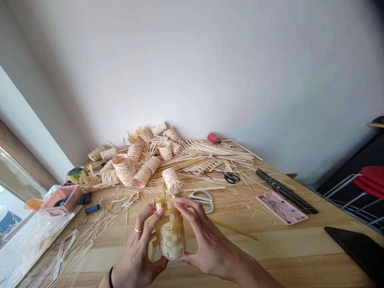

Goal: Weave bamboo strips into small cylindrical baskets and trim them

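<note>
I see the left hand (136, 250) and right hand (207, 244) at the counter (270, 258) — fingers (189, 205) gripping a woven basket (171, 242) between them — white-handled scissors (211, 205) just beyond.

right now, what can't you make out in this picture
In the head view:
Held basket: far side hidden by its near wall.
Right hand: palm hidden by its own back.
Thin wires in pink tray: too small to count.
Red seat: cut off by right edge.

woven basket (171, 240): far side hidden | red seat (372, 182): right edge crops it
</note>
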